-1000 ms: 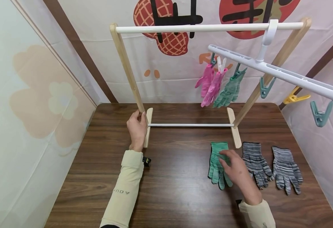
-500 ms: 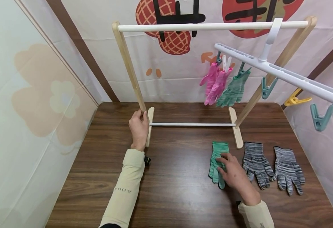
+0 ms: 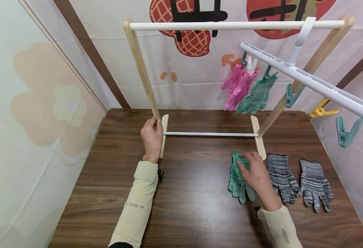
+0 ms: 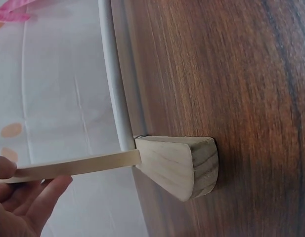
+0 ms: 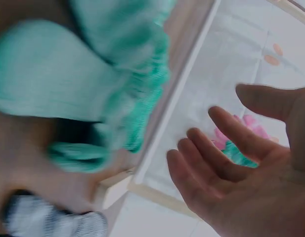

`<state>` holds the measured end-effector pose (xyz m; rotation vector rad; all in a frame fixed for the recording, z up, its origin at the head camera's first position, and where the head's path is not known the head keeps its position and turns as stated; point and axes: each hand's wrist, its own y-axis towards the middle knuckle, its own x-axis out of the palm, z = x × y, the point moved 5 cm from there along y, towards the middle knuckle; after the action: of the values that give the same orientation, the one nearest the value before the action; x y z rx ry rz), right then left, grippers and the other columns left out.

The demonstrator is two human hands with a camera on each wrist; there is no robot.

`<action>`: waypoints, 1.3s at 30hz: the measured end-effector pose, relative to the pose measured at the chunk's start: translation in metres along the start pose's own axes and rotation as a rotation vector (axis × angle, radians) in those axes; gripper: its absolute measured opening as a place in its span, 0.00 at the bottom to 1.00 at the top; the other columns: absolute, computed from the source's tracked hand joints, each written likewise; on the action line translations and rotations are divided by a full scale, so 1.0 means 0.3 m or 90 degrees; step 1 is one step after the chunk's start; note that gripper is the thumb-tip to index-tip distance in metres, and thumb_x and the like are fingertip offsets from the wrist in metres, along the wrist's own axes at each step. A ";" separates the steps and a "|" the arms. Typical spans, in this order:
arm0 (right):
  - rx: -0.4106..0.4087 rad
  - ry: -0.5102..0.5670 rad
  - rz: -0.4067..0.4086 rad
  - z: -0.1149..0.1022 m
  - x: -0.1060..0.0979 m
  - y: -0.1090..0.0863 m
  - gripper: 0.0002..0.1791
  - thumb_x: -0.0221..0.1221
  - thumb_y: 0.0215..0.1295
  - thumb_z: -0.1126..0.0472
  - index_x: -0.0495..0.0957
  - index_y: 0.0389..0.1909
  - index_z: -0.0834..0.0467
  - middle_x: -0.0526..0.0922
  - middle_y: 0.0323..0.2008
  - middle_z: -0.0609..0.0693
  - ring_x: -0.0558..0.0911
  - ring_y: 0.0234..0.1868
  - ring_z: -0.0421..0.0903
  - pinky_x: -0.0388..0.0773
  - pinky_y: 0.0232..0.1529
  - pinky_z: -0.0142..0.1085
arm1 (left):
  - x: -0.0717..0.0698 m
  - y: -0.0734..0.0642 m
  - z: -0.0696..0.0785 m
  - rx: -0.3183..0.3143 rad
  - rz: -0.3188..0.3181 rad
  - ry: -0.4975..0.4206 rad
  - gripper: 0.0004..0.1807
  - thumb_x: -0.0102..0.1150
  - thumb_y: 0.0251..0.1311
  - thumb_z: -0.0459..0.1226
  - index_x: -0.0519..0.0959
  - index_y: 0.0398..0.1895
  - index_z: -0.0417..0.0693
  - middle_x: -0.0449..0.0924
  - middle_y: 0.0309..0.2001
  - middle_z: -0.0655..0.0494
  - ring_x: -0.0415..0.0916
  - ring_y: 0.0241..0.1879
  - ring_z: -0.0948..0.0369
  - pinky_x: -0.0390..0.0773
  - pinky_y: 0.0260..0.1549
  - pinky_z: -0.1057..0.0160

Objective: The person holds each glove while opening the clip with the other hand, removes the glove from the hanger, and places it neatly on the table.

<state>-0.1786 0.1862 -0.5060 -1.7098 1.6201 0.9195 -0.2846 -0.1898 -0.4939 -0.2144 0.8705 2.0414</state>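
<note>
While the left hand (image 3: 152,137) pinches a slim, pale wooden post (image 3: 142,65) near its base, thumb and fingers bent around it, the right hand (image 3: 257,172) hovers over a green knit glove (image 3: 239,187), its fingers loosely extended and apart, holding nothing. The mottled glove lies flat right of centre on a dark wood-grain table (image 3: 193,213), fingers toward the near edge. Right of it rest two grey-striped knit gloves (image 3: 315,182) with dark-edged cuffs. The post meets a bevelled wooden foot (image 4: 167,165). Above, a white plastic hanger (image 3: 330,84) hooks over a smooth round rod (image 3: 212,26) and slants toward the near right. Two soft pink gloves (image 3: 241,89) and a streaked green one hang toward its far end; V-shaped teal clothespins (image 3: 345,132) and a yellow clothespin (image 3: 319,110) hang along the rest.
</note>
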 end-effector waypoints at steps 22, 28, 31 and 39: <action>0.056 0.231 0.240 -0.087 -0.191 0.298 0.43 0.61 0.74 0.45 0.55 0.78 0.63 0.62 0.71 0.67 0.70 0.72 0.62 0.66 0.74 0.58 | -0.012 -0.007 -0.001 0.004 0.008 -0.005 0.13 0.59 0.74 0.35 0.86 0.52 0.35 0.86 0.43 0.37 0.89 0.43 0.45 0.89 0.43 0.52; 0.077 0.273 0.252 -0.105 -0.230 0.364 0.53 0.61 0.72 0.40 0.43 0.83 0.59 0.55 0.77 0.64 0.73 0.70 0.61 0.71 0.70 0.56 | -0.011 -0.003 -0.003 0.004 0.008 -0.014 0.13 0.59 0.74 0.35 0.85 0.52 0.35 0.86 0.43 0.37 0.89 0.43 0.46 0.89 0.43 0.53; 0.087 0.270 0.269 -0.113 -0.249 0.396 0.55 0.61 0.70 0.37 0.40 0.83 0.57 0.52 0.80 0.59 0.67 0.77 0.58 0.66 0.76 0.54 | -0.009 -0.002 -0.003 0.000 0.007 -0.014 0.13 0.59 0.75 0.36 0.85 0.52 0.35 0.86 0.43 0.38 0.89 0.43 0.46 0.89 0.43 0.53; 0.116 0.271 0.301 -0.121 -0.276 0.456 0.59 0.58 0.68 0.29 0.35 0.83 0.52 0.46 0.83 0.56 0.55 0.84 0.52 0.56 0.82 0.49 | -0.007 -0.001 0.009 0.000 0.007 -0.009 0.13 0.60 0.74 0.36 0.86 0.51 0.35 0.86 0.43 0.38 0.89 0.42 0.45 0.89 0.43 0.51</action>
<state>-0.3134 0.1948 -0.4129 -1.4878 2.3802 0.6036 -0.2826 -0.1892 -0.4912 -0.1955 0.8655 2.0510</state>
